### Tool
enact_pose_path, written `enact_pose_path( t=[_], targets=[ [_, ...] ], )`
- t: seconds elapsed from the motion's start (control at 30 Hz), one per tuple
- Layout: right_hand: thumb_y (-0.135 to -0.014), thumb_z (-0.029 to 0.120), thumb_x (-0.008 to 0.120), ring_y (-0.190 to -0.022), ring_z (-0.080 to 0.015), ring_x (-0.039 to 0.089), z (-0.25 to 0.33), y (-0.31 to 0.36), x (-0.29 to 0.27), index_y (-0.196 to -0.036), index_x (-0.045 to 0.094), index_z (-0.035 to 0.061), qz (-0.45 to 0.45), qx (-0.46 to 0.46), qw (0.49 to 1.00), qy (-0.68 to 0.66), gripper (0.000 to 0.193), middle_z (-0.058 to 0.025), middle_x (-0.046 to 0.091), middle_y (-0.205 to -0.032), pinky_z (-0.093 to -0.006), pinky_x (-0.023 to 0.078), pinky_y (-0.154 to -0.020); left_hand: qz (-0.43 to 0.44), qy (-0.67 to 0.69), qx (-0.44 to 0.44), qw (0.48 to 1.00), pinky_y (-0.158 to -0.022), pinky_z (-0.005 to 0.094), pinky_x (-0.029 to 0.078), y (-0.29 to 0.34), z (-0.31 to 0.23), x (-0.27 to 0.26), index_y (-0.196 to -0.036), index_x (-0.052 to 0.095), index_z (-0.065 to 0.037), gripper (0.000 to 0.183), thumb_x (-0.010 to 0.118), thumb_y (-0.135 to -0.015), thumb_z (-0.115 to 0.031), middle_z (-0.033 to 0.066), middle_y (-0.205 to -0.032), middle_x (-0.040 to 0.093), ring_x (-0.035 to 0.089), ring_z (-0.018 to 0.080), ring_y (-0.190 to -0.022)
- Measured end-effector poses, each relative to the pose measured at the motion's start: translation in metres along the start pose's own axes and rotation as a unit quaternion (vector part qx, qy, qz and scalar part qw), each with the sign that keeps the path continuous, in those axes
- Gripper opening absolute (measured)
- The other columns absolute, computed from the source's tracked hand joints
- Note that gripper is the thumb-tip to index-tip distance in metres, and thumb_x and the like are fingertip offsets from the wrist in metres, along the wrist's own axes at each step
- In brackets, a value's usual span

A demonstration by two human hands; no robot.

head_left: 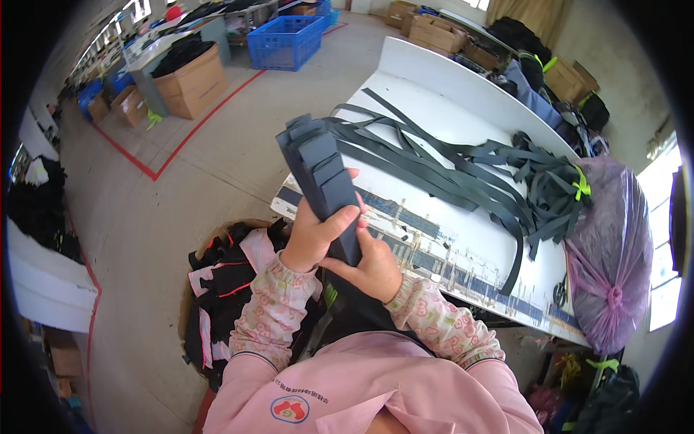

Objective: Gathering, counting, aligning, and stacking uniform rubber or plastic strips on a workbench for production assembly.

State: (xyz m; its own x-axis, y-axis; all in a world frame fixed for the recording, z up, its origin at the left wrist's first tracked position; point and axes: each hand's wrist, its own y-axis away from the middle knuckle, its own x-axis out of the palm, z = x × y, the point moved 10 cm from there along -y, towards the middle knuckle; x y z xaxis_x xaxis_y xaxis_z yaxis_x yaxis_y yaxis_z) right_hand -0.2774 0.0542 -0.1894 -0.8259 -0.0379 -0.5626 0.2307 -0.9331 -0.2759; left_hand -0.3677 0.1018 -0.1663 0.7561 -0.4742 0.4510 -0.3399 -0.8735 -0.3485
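Note:
Both my hands are closed round a thick bundle of dark grey webbing straps (318,170), stacked lengthwise and tilted up to the left. My left hand (318,235) grips its middle, thumb across the front. Below it on the right side, my right hand (372,267) holds the bundle's lower end; some of its fingers are hidden behind the straps. Just beyond the bundle, long loose straps (434,170) of the same dark colour trail over the white table (463,253), running into a tangled strap heap (553,188) at the right.
A tied purple plastic bag (611,253) stands at the table's right end. Below my left forearm is a container of black and pink garments (224,296). A raised white board (463,79) edges the table's far side. Cardboard boxes (191,83) and a blue crate (285,43) stand farther off.

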Motion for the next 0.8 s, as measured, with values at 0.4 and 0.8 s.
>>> enact_pose_path(
  t=[0.4, 0.8],
  targets=[
    [-0.077, 0.021, 0.083, -0.09, -0.0371, 0.071, 0.013, 0.012, -0.023, -0.131, 0.047, -0.0001, -0.007, -0.034, 0.99, -0.138, 0.068, -0.022, 0.069, -0.096, -0.0407, 0.055, -0.077, 0.039, 0.018, 0.02, 0.999, -0.072, 0.0336, 0.054, -0.011, -0.014, 0.045, -0.14, 0.036, -0.001, 0.072, 0.072, -0.093, -0.041, 0.008, -0.094, 0.055, 0.061, 0.0181, -0.079],
    [-0.075, 0.026, 0.088, -0.097, -0.0247, 0.069, 0.032, 0.049, -0.088, -0.128, 0.055, 0.0001, -0.007, -0.039, 0.991, -0.126, 0.068, -0.0145, 0.068, -0.106, -0.0353, 0.053, -0.087, 0.219, -0.025, 0.017, 0.975, -0.083, 0.0327, 0.049, -0.011, -0.024, 0.125, -0.143, 0.038, 0.002, 0.066, 0.072, -0.092, -0.024, 0.0078, -0.104, 0.059, 0.059, 0.0161, -0.09]
  ],
)
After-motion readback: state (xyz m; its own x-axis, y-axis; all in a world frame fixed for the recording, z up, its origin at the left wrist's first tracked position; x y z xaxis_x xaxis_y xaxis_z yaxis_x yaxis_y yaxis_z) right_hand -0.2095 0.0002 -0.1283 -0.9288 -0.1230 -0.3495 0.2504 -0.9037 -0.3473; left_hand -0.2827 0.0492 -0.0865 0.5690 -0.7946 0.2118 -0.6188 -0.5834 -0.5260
